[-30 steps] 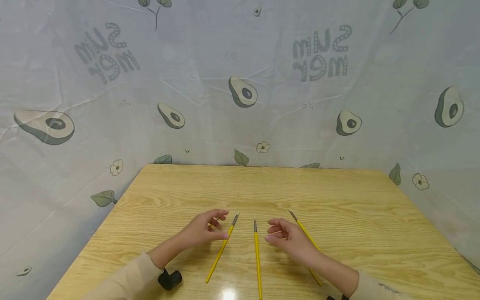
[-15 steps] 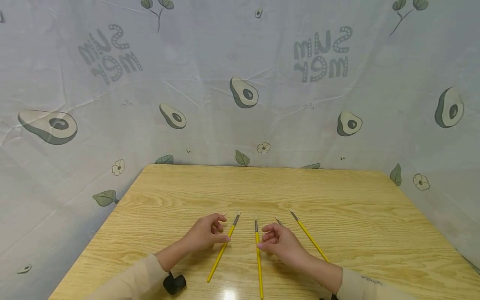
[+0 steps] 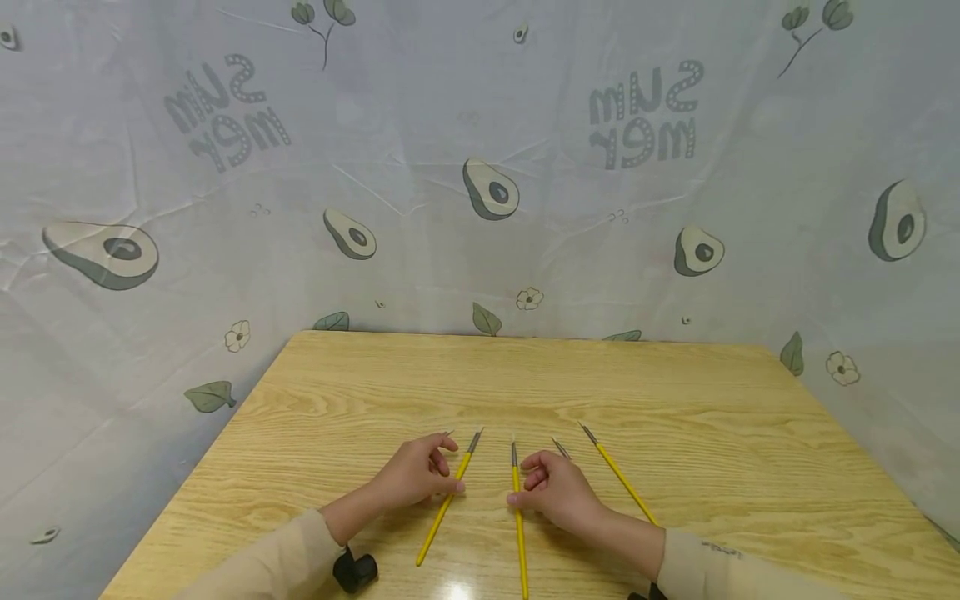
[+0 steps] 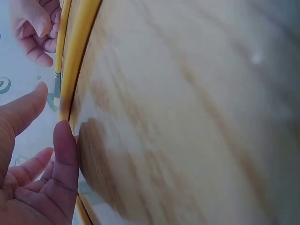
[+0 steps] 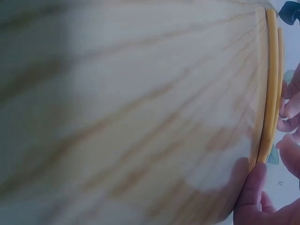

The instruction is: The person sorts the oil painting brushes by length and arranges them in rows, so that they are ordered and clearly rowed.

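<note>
Thin paintbrushes with yellow handles and grey ferrules lie fanned on the wooden table, tips pointing away. My left hand (image 3: 408, 475) hovers with bent fingers, its thumb crossing over the left paintbrush (image 3: 437, 529). Another brush tip (image 3: 449, 432) shows beyond that hand, the rest hidden. The thumb of my right hand (image 3: 566, 500) overlaps the middle paintbrush (image 3: 521, 542); its other fingers are loosely bent. Behind the right hand, a further brush (image 3: 561, 447) shows only its tip end. In the right wrist view a fingertip (image 5: 258, 176) meets the end of a yellow handle (image 5: 270, 84).
The wood-grain table (image 3: 675, 392) reaches back to a hanging cloth (image 3: 420, 108) printed with avocados. A right paintbrush (image 3: 621, 477) lies slanted beyond the right hand, its lower part hidden by the forearm. A black wrist camera (image 3: 355, 572) hangs under the left wrist.
My right hand has moved left and nearer to me, its thumb now over the middle paintbrush, uncovering another brush's tip. My left hand has shifted slightly right and nearer, exposing a tip beyond it.
</note>
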### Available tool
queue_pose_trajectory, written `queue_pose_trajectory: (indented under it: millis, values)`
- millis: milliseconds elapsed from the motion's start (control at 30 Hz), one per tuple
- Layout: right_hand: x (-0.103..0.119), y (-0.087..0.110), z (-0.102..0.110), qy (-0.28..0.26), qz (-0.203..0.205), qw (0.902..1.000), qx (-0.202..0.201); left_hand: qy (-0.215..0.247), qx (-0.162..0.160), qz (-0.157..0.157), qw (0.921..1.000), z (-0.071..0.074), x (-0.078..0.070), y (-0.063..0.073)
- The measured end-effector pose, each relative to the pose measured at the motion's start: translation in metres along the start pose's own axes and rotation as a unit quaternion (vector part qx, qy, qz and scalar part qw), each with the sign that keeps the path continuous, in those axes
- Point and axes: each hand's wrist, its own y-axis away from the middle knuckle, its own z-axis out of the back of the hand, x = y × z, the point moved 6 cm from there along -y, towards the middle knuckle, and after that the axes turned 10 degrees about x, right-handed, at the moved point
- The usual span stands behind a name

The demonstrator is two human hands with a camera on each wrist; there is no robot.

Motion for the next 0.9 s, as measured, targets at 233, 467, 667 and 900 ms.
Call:
queue_pose_trajectory:
  millis: [233,467,667,900]
  values:
    - [0.0020,-0.0044,-0.0036,0.061,-0.006,0.9981,-0.002,-0.002,0.003,0.005,1.0000,-0.0017,-0.0003,-0.0015]
    - [0.0036,-0.0075,-0.0046,0.115,-0.010,0.9934,0.003,-0.031,-0.002,0.009,0.9995,-0.0035,-0.0027,-0.0051]
    - [0.0035,-0.0079,-0.0039,0.106,-0.003,0.9944,0.004,-0.046,-0.009,0.006,0.9989,-0.0046,-0.0045,-0.0051]
    - [0.0019,-0.0077,-0.0024,0.083,0.015,0.9965,-0.006,-0.044,-0.009,-0.004,0.9990,-0.0047,-0.0036,-0.0053]
